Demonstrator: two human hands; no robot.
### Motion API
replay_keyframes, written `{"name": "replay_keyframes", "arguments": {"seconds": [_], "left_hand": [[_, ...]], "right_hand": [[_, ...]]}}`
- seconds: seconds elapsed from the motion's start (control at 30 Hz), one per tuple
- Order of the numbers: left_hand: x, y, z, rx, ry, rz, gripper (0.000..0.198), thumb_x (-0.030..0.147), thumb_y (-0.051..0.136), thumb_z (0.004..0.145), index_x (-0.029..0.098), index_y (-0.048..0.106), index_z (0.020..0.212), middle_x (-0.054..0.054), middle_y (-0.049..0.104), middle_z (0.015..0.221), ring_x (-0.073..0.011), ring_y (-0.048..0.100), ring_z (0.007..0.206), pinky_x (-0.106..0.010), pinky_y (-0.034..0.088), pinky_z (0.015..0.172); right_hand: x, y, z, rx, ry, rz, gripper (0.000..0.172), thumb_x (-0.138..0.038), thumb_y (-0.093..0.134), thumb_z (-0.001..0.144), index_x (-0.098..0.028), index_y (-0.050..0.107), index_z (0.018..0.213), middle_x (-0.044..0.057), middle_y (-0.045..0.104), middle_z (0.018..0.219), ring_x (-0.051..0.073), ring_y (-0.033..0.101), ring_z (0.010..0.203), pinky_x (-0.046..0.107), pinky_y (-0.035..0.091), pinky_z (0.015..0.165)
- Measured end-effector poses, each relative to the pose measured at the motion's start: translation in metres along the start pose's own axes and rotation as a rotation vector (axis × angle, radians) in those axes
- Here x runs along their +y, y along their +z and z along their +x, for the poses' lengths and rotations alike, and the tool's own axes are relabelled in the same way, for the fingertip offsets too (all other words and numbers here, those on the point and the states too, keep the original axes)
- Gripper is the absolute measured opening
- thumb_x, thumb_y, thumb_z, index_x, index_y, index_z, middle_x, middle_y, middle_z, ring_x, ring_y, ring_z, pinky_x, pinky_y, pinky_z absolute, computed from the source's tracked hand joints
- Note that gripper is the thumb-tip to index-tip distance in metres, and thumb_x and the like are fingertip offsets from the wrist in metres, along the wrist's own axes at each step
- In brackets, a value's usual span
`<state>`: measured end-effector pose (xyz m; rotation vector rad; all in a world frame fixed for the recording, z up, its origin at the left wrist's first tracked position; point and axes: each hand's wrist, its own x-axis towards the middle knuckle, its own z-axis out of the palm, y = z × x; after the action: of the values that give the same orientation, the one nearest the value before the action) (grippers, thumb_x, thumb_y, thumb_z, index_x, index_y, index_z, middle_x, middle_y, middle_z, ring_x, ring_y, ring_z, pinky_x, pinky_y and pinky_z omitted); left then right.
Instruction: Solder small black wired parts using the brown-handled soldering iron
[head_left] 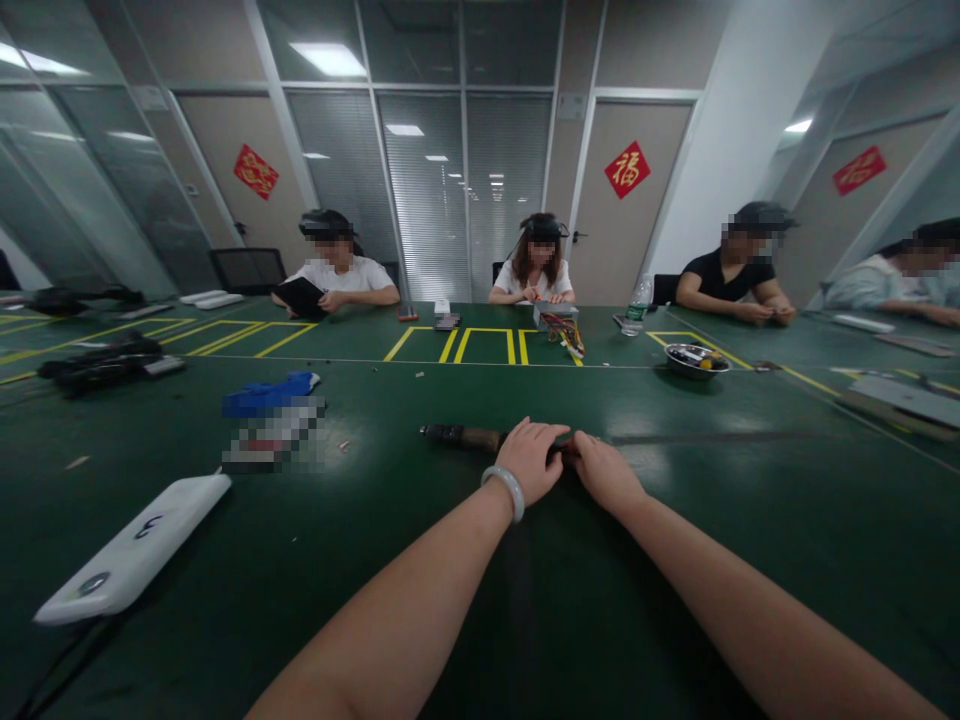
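Note:
A dark rod-shaped thing (478,440) lies across the table, with a black grip-like section and a small metal tip at its left end. Its exact kind I cannot make out. My left hand (531,458), with a pale bangle at the wrist, wraps over its right part, fingers pointing right and thumb below. Close beside it, my right hand (600,468) has its fingers bent together on the dark right end. The fingertips of both hands nearly meet there and hide that end.
On the left lie a white power-bank-like case (142,550) marked 3, a blurred flat item (274,437) and a blue cloth-like thing (270,395). A metal bowl (696,362) and a plastic bottle (637,308) stand right. Several people sit across the green table (360,560).

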<state>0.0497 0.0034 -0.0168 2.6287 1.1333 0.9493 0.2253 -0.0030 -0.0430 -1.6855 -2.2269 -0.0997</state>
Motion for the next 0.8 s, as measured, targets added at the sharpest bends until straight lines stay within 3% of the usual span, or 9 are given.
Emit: {"name": "replay_keyframes", "arguments": {"seconds": [0.33,0.53,0.67,0.8], "left_hand": [[-0.003,0.002,-0.001,0.006,0.011,0.018,0.037,0.020,0.052,0.082,0.023,0.052,0.119,-0.001,0.060,0.116,-0.0159,0.052,0.110,-0.038,0.027,0.111],[0.001,-0.009,-0.003,0.042,0.084,-0.016,0.038,0.016,0.050,0.083,0.024,0.052,0.120,0.000,0.061,0.115,-0.0139,0.053,0.110,-0.037,0.024,0.113],[0.004,-0.017,-0.005,0.026,0.099,-0.023,0.037,0.016,0.048,0.084,0.024,0.052,0.120,-0.001,0.061,0.115,-0.0150,0.053,0.110,-0.040,0.025,0.113],[0.004,-0.020,-0.006,0.015,0.107,-0.054,0.035,0.017,0.046,0.086,0.024,0.053,0.120,-0.001,0.061,0.114,-0.0149,0.054,0.108,-0.039,0.031,0.109]], "right_hand": [[0.001,-0.002,-0.003,0.004,-0.052,0.076,0.008,-0.012,0.047,0.087,-0.020,0.049,0.086,0.004,0.060,0.088,0.017,0.056,0.083,0.027,0.039,0.076],[0.012,-0.014,-0.017,-0.010,-0.026,0.136,0.002,-0.021,0.050,0.086,-0.020,0.050,0.084,0.003,0.060,0.088,0.017,0.057,0.082,0.028,0.040,0.074],[0.073,-0.036,-0.041,-0.040,0.084,0.137,0.009,-0.029,0.049,0.085,-0.023,0.056,0.087,0.004,0.062,0.093,0.019,0.058,0.083,0.030,0.041,0.072],[0.180,-0.069,-0.092,-0.103,0.305,0.123,0.024,-0.038,0.047,0.084,-0.023,0.062,0.092,0.015,0.063,0.095,0.022,0.060,0.080,0.037,0.040,0.070]]}}
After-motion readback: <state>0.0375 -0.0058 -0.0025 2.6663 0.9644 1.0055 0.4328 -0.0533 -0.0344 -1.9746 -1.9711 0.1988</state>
